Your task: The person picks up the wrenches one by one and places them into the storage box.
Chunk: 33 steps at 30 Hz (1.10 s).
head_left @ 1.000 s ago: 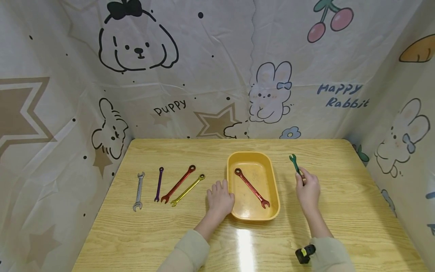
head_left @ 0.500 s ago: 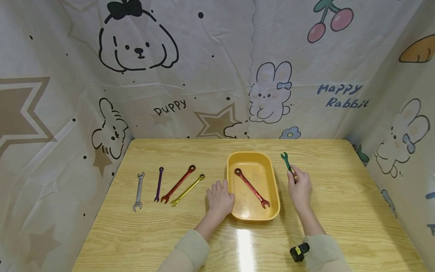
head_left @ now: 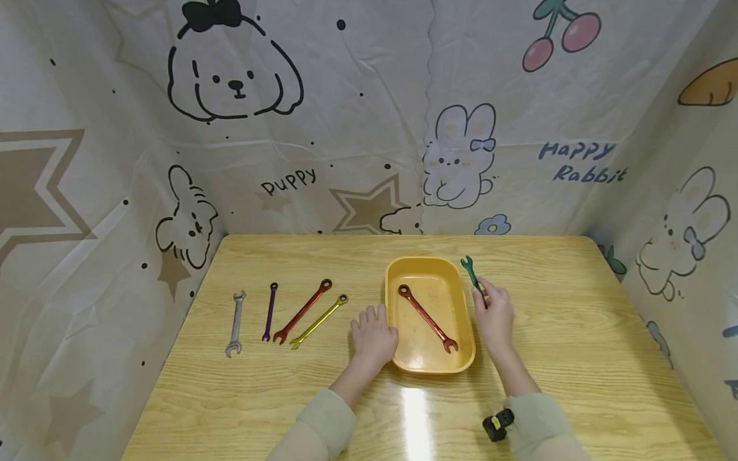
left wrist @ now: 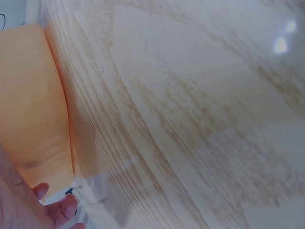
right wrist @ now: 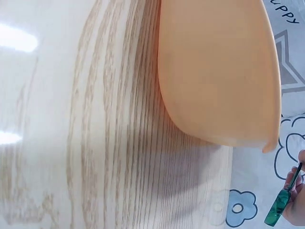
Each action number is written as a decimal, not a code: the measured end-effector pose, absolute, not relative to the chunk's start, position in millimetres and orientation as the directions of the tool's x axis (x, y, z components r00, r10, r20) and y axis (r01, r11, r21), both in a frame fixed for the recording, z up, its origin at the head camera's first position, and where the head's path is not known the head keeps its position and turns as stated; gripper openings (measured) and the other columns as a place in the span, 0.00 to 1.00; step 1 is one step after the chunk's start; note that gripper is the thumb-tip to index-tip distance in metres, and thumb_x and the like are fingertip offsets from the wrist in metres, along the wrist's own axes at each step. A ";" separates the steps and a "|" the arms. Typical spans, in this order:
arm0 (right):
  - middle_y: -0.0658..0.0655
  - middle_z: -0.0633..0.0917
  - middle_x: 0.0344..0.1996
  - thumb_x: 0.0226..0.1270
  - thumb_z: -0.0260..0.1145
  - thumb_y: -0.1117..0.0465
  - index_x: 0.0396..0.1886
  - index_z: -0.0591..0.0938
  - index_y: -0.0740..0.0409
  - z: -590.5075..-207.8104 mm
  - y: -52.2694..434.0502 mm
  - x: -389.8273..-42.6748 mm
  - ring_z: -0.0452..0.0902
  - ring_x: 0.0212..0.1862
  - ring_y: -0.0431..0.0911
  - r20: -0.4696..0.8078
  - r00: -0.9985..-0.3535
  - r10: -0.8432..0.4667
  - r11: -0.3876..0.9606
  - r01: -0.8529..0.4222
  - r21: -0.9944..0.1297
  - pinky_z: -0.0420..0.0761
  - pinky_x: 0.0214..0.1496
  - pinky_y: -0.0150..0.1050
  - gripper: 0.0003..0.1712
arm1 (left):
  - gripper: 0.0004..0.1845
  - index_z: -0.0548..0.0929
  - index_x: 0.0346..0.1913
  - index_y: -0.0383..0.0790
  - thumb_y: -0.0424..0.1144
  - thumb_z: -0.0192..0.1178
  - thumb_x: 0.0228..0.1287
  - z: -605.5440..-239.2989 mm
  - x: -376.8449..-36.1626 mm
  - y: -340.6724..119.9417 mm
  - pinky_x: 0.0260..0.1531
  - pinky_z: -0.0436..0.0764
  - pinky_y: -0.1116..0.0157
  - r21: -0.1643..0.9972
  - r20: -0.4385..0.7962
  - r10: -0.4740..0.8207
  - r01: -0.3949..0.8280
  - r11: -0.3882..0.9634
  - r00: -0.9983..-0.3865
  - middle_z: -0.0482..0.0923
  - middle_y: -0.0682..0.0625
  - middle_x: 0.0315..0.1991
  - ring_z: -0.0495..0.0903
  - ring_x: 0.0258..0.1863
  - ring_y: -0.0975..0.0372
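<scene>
My right hand (head_left: 494,315) pinches a green wrench (head_left: 470,271) between thumb and fingers, just off the right rim of the yellow plastic tub (head_left: 468,320). The wrench's open-end jaw points away from me; its lower end is hidden in the hand. In the right wrist view the green wrench (right wrist: 278,208) shows at the lower right corner, beside the tub wall (right wrist: 219,71). My left hand (head_left: 373,338) rests against the tub's left side, fingers extended. Inside the tub a red combination wrench (head_left: 428,319) lies diagonally.
Left of the tub lie a yellow wrench (head_left: 319,322), a red wrench (head_left: 302,312), a purple wrench (head_left: 270,312) and a silver double open-end wrench (head_left: 235,324) on the wooden table (head_left: 190,410). A printed cloth (head_left: 363,115) hangs behind and at both sides.
My right hand has moved left with the green wrench, from well right of the tub to close by its right rim. The left hand and the other wrenches have stayed put.
</scene>
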State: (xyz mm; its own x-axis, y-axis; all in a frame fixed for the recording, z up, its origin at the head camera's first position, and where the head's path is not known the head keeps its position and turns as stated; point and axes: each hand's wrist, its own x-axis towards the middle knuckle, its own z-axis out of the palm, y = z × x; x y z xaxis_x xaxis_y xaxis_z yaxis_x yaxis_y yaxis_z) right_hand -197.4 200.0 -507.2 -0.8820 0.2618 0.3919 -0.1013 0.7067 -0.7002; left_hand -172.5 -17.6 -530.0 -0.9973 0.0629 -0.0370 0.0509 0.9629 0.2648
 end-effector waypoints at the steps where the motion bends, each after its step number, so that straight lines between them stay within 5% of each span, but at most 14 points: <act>1: 0.66 0.76 0.30 0.62 0.60 0.66 0.49 0.79 0.66 -507.2 198.3 -197.6 0.72 0.28 0.53 0.392 -0.882 0.260 0.707 -0.103 -0.700 0.71 0.29 0.43 0.16 | 0.15 0.64 0.46 0.38 0.43 0.47 0.60 -529.9 -172.5 -17.6 0.38 0.65 0.53 0.265 -0.039 0.063 0.050 0.963 -0.997 0.64 0.44 0.37 0.65 0.36 0.52; 33: 0.64 0.77 0.28 0.59 0.63 0.67 0.46 0.80 0.67 -513.6 154.9 -203.3 0.73 0.25 0.50 0.442 -0.888 0.129 0.706 -0.231 -0.669 0.73 0.23 0.37 0.15 | 0.15 0.65 0.46 0.38 0.43 0.48 0.59 -529.7 -171.6 -17.3 0.38 0.66 0.53 0.278 -0.019 0.062 0.055 0.959 -0.998 0.65 0.43 0.37 0.66 0.37 0.52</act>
